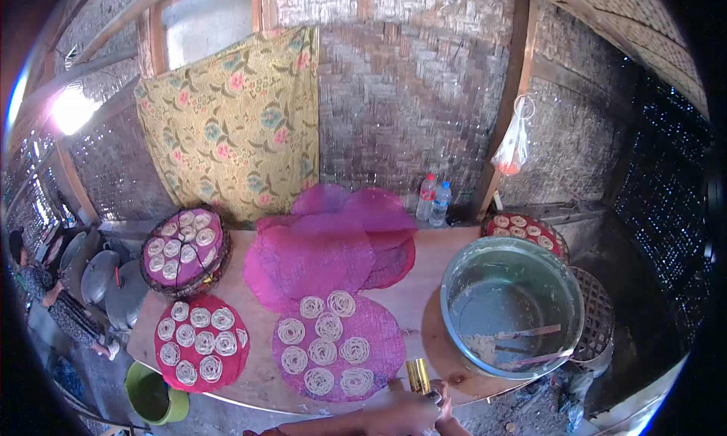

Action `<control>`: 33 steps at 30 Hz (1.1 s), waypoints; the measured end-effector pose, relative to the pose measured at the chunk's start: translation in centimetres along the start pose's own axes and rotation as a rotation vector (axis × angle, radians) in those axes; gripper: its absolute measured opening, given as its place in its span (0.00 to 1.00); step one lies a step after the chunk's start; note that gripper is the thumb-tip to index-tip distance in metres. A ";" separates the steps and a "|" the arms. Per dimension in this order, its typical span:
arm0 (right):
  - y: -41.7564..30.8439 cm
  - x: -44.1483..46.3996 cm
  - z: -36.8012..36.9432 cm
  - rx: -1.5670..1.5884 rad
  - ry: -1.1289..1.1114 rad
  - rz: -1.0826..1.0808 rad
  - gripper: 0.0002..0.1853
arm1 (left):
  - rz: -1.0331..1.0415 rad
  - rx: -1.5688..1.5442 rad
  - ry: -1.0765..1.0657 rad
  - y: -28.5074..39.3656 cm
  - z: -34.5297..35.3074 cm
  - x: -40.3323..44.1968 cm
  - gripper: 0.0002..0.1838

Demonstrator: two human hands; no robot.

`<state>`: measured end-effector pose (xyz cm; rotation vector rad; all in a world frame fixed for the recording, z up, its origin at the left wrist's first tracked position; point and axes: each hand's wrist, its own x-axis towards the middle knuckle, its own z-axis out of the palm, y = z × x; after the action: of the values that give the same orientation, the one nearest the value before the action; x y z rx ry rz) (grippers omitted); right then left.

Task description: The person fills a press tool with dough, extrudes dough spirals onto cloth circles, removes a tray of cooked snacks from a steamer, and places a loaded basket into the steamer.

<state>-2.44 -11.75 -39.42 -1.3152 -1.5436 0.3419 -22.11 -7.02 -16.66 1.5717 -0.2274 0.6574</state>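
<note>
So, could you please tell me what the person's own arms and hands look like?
The left hand is partly blurred, so its details are unclear; the right hand looks bare, with no glove visible. A bit of dark reddish sleeve shows at the left forearm; none shows on the right.

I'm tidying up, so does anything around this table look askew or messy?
The floral cloth at upper left looks askew: its top edge slopes down toward the left. Pale residue also clings inside the big tub.
</note>
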 end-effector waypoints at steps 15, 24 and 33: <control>-2.5 0.4 0.8 0.286 0.136 0.254 0.24 | -0.011 -0.010 -0.024 0.6 0.4 -1.9 0.26; -4.2 1.1 -0.5 -0.014 0.020 0.000 0.27 | 0.009 -0.022 0.010 1.9 0.4 -1.0 0.25; -2.0 1.0 -0.7 0.019 -0.031 -0.022 0.29 | 0.039 0.149 -0.067 1.0 0.7 1.6 0.30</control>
<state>-2.83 -11.87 -37.13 -1.2824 -1.5763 0.3637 -21.10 -7.46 -14.98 1.7374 -0.2645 0.6643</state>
